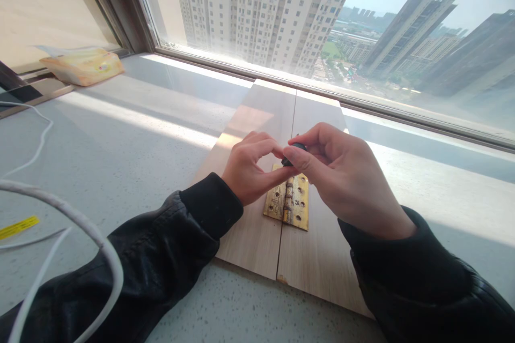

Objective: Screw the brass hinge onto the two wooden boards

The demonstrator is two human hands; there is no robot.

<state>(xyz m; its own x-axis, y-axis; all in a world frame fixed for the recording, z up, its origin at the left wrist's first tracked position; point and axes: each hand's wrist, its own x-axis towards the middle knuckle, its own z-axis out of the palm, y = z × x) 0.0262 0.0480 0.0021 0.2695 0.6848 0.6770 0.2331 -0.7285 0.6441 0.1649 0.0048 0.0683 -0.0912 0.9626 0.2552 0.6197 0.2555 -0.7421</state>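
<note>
Thumb and fingers of my right hand (341, 169) pinch a small, rounded black object (299, 146); its exact kind is hidden by the fingers. My left hand (253, 166) closes its thumb and forefinger around the lower end of the same object, so the two hands meet. Below them lies a worn brass hinge (301, 209) with several screw holes, its knuckle along the seam between two pale wooden boards (249, 241). The upper part of the hinge is covered by my hands. No screws can be made out in the visible holes.
The boards rest on a speckled white sill (161, 134) beside a large window (261, 10). A yellow tissue pack (86, 67) sits at the back left. White cables (108, 257) loop across the left side, near a yellow label (18, 226).
</note>
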